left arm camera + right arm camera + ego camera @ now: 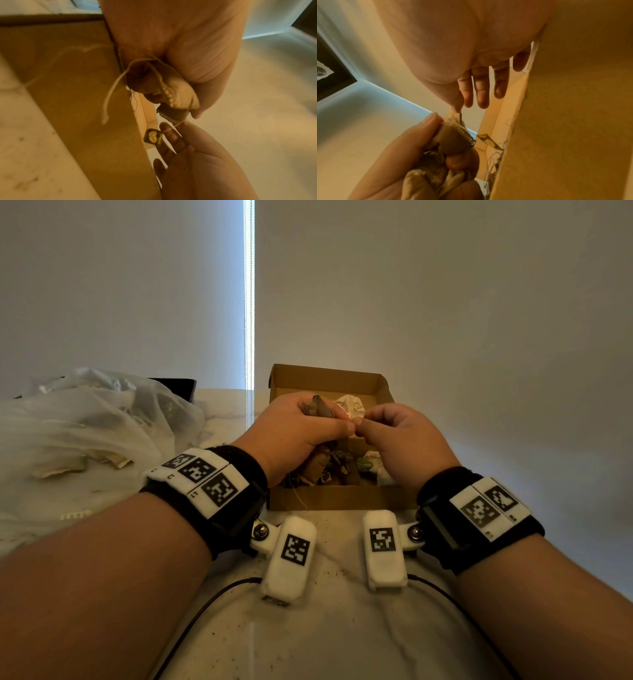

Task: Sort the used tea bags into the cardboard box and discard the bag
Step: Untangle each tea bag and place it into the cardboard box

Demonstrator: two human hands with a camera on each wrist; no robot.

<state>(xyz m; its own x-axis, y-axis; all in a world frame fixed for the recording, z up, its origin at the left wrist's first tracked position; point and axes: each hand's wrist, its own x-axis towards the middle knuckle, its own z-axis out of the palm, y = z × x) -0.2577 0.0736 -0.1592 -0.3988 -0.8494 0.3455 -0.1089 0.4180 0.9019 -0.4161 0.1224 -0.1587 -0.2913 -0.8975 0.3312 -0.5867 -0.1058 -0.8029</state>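
An open cardboard box (329,375) stands on the marble counter, with several used tea bags (327,470) lying inside. Over it, my left hand (318,422) grips a clump of damp brown tea bags (173,97), their strings dangling. My right hand (368,422) meets it thumb to thumb and pinches a thin string (169,129) from that clump between thumb and forefinger (459,106); its other fingers stay straight. A small dark tag (152,136) hangs just beside the string. The clump (455,136) also shows in the right wrist view, inside my left hand (412,146).
A crumpled clear plastic bag (96,419) with more tea bags in it lies on the counter to the left of the box. A wall stands right behind the box. Dark tea crumbs speckle the counter (329,628) near me, where two thin cables run.
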